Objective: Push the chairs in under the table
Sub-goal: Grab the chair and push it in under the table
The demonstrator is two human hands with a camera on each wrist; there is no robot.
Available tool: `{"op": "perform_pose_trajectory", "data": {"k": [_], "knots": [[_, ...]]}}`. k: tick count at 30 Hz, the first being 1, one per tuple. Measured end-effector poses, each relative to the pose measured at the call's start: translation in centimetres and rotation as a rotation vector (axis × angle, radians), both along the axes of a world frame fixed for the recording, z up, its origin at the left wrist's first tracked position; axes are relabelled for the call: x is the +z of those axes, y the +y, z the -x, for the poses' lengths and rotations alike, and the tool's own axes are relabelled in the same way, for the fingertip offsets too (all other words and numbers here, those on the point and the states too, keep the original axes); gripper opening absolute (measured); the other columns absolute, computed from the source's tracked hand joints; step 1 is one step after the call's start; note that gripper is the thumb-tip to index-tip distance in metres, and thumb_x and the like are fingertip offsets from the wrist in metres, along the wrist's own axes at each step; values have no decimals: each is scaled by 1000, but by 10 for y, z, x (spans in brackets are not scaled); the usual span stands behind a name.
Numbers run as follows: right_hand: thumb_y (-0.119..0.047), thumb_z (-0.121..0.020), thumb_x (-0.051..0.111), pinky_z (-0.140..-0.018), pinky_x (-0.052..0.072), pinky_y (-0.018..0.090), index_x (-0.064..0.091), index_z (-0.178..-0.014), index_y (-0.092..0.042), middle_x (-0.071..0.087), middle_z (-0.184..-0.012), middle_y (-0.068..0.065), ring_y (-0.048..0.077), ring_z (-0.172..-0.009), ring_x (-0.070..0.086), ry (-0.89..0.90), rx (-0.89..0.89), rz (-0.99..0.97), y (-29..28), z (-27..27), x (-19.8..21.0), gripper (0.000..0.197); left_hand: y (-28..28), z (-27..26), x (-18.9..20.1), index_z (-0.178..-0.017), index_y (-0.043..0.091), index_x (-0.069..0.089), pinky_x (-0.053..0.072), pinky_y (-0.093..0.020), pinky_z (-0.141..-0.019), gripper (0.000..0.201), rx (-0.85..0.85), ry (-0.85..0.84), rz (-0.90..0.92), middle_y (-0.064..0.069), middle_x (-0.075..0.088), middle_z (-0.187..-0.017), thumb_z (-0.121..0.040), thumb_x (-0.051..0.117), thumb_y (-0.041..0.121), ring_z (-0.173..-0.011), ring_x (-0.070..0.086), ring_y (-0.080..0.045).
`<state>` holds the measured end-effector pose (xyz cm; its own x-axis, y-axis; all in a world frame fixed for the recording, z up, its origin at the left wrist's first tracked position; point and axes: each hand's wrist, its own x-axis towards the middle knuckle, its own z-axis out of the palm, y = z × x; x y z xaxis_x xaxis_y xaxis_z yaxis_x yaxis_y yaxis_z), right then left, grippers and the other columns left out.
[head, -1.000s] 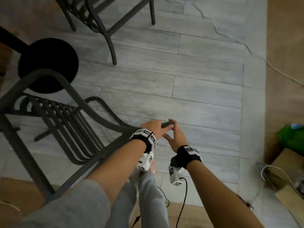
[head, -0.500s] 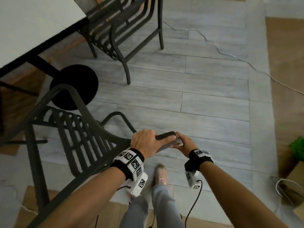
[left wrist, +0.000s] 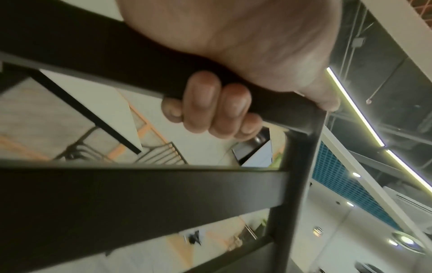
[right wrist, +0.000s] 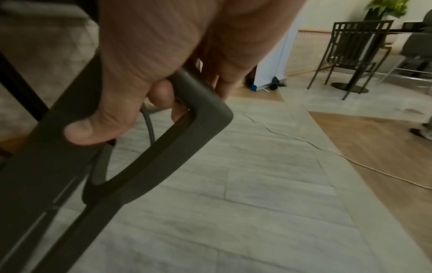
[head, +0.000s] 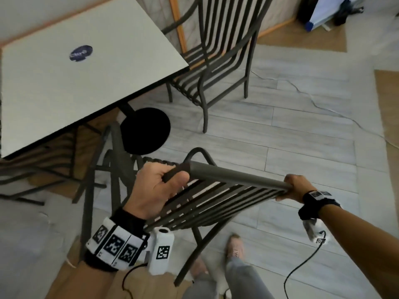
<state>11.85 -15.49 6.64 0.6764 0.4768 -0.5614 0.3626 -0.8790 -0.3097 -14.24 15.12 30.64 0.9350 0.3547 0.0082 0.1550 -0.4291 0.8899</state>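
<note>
A dark metal slatted chair (head: 216, 197) stands right in front of me, its top rail (head: 237, 174) running between my hands. My left hand (head: 159, 182) grips the rail's left end, fingers (left wrist: 210, 109) wrapped under the bar (left wrist: 117, 61). My right hand (head: 295, 186) grips the rail's right corner (right wrist: 205, 109), thumb (right wrist: 93, 129) laid over the frame. The white square table (head: 86, 67) is at the upper left, its black round base (head: 144, 130) just beyond the chair's seat. A second slatted chair (head: 222, 55) stands at the table's far right side.
A thin cable (head: 313, 100) trails over the grey tiled floor (head: 280, 137) to the right. My feet (head: 235, 247) are behind the chair. Another chair frame (head: 43, 175) sits under the table at the left. A further table and chair (right wrist: 355, 53) are across the room.
My hands have spread from close together out to the two ends of the top rail. The view has tilted up, bringing the table top and the far chair into sight.
</note>
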Motion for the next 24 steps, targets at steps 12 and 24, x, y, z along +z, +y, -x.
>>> {"op": "perform_pose_trajectory", "data": {"k": [12, 24], "knots": [[2, -47, 78, -57, 42, 31, 56, -53, -16, 49, -54, 5, 34, -64, 56, -576, 415, -525, 107, 25, 164, 30, 107, 153, 10, -52, 10, 60, 25, -7, -32, 81, 349, -423, 386, 8, 51, -35, -49, 55, 91, -24, 37, -7], [-15, -63, 45, -40, 21, 13, 54, -50, -11, 53, -52, 2, 27, -56, 57, -641, 870, -459, 192, 135, 221, 17, 126, 301, -125, -76, 36, 63, 48, -42, -99, 77, 1304, -325, 483, -20, 69, -92, -96, -12, 42, -90, 64, -33]]}}
